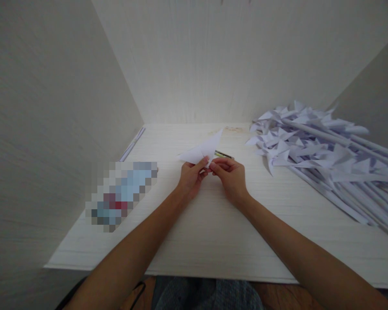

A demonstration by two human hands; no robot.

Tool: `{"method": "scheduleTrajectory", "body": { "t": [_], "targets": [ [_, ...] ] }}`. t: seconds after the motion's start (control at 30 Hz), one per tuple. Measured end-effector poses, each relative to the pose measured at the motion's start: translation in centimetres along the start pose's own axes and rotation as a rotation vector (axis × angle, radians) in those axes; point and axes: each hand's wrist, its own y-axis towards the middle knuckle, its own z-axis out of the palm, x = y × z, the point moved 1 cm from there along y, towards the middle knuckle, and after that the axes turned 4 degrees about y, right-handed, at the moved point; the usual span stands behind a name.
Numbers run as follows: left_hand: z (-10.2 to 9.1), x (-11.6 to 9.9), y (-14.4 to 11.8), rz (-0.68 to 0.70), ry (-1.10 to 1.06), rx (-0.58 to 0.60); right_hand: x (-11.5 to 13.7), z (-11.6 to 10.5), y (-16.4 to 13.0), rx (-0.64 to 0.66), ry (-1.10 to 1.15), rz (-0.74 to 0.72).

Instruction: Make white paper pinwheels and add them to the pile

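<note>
A folded white paper triangle (203, 150) is held just above the white desk (213, 232) at its middle. My left hand (191, 177) pinches the paper's lower corner between thumb and fingers. My right hand (232, 175) meets it from the right, fingertips on the same corner. A small dark, greenish object (223, 154), perhaps a pen or clip, lies on the desk just behind my right hand, partly hidden by it.
A big heap of white paper pinwheels on rolled paper sticks (323, 150) covers the right side of the desk. A blurred-out object (121, 193) lies at the left. Thin white strips (132, 143) rest along the left wall. Walls enclose the desk on three sides.
</note>
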Motion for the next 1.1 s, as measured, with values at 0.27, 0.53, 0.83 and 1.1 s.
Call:
{"method": "scheduleTrajectory", "body": {
  "t": [0.27, 0.53, 0.83, 1.1],
  "targets": [
    [0.0, 0.1, 0.0, -0.005, 0.049, -0.015, 0.6, -0.2, -0.5, -0.055, -0.343, -0.285],
    [-0.3, -0.2, 0.4, -0.099, 0.146, -0.025, 0.6, -1.1, 0.2, 0.123, -0.429, -0.368],
    [-3.0, -2.4, 1.7, 0.077, 0.429, 0.145, 1.5, -4.1, 2.5, 0.145, -0.009, 0.122],
    [-3.6, -2.6, 2.5, 0.587, 0.973, 0.263, 1.8, -5.5, 3.0, 0.142, 0.087, 0.301]
  ]
}}
